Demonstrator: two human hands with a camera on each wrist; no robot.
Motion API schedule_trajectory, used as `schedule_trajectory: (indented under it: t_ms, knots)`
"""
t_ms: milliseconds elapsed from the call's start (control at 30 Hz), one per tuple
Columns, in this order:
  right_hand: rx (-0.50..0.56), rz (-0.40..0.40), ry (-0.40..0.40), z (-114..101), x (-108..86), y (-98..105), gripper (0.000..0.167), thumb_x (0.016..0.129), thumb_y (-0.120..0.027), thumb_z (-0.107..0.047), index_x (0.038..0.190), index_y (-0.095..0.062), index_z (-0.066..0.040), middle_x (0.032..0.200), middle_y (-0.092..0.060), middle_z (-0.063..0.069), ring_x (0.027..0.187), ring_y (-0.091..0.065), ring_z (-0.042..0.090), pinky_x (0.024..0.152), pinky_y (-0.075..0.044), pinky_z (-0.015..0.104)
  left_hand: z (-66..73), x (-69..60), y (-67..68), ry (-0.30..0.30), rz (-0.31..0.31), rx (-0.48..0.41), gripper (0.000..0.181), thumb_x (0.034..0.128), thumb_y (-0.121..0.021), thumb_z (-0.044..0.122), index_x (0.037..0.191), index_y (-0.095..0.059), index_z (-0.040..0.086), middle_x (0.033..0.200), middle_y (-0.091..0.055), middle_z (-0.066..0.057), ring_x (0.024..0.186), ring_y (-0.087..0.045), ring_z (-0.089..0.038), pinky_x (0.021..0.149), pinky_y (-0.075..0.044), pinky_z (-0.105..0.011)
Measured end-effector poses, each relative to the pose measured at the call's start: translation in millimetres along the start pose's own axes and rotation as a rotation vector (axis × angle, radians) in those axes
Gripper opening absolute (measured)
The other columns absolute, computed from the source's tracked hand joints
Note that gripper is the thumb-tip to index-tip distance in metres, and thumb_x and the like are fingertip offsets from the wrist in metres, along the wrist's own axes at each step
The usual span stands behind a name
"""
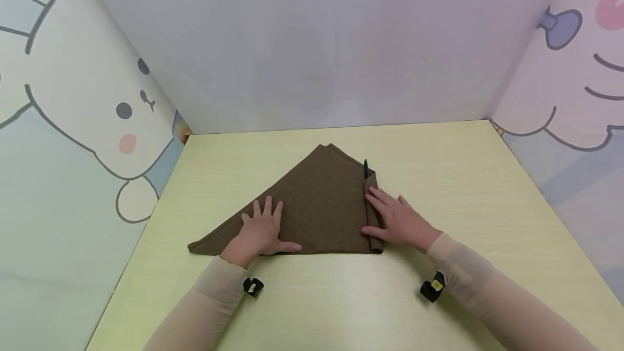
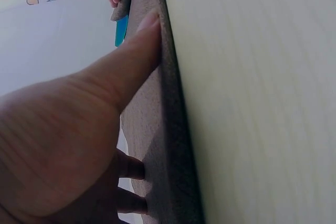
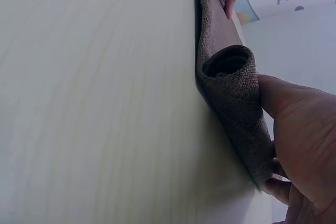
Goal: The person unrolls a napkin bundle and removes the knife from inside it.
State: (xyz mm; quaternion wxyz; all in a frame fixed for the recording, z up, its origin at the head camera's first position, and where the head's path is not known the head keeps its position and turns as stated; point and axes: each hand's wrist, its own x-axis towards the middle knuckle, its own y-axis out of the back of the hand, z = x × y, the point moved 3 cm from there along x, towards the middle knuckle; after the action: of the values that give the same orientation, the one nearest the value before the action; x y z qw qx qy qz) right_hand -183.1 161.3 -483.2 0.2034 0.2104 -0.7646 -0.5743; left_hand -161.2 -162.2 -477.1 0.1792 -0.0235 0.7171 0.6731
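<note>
Lying on the pale counter (image 1: 448, 161): a brown cloth (image 1: 322, 199), folded, tapering to a point at its left, with a roll (image 3: 236, 103) along its right edge. Poking from the far end of the roll: a teal item (image 1: 366, 169), mostly hidden, kind impossible to tell. Probably light, soft and floppy, with enough nap not to slip, hard to damage. Best taken along the roll, thumb and fingers well apart, to keep it from loosening. Resting on the cloth's left part: left hand (image 1: 258, 232), fingers spread, thumb along the near edge. Laid over the roll: right hand (image 1: 402, 221), fingers fairly straight, thumb apart. Reaching in from the cloth's near side: forearms (image 1: 200, 302), angled toward each other.
</note>
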Motion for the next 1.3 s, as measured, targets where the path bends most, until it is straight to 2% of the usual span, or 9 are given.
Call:
schedule_trajectory:
  t_ms: [767, 1067, 1300]
  knots:
    - [0.051, -0.019, -0.035, 13.6, -6.8, 0.4, 0.088, 0.086, -0.059, -0.062, 0.149, -0.035, -0.004, 0.154, -0.03, 0.016, 0.139, -0.031, 0.032, 0.101, -0.029, 0.066, -1.9, 3.6, -0.1, 0.005, -0.008, 0.002, 0.125, 0.0664, -0.054, 0.086, 0.154, -0.017, 0.005, 0.157, -0.011, -0.026, 0.139, -0.014, -0.052, 0.095, -0.029, -0.07]
    - [0.064, -0.027, -0.047, 19.4, -11.3, -1.4, 0.088, 0.088, -0.055, -0.063, 0.15, -0.032, -0.006, 0.154, -0.029, 0.015, 0.14, -0.03, 0.033, 0.102, -0.026, 0.067, -2.0, 3.2, -0.2, 0.008, -0.015, -0.006, 0.125, 0.0667, -0.054, 0.086, 0.154, -0.016, 0.005, 0.157, -0.01, -0.025, 0.139, -0.013, -0.052, 0.096, -0.029, -0.071]
    - [0.034, -0.006, -0.022, 15.4, -13.8, 1.7, 0.083, 0.091, -0.056, -0.057, 0.149, -0.032, -0.003, 0.153, -0.031, 0.016, 0.14, -0.03, 0.032, 0.102, -0.026, 0.066, -2.0, 3.5, -0.9, 0.008, -0.013, -0.002, 0.125, 0.0669, -0.054, 0.086, 0.154, -0.017, 0.005, 0.157, -0.01, -0.025, 0.139, -0.013, -0.052, 0.095, -0.029, -0.071]
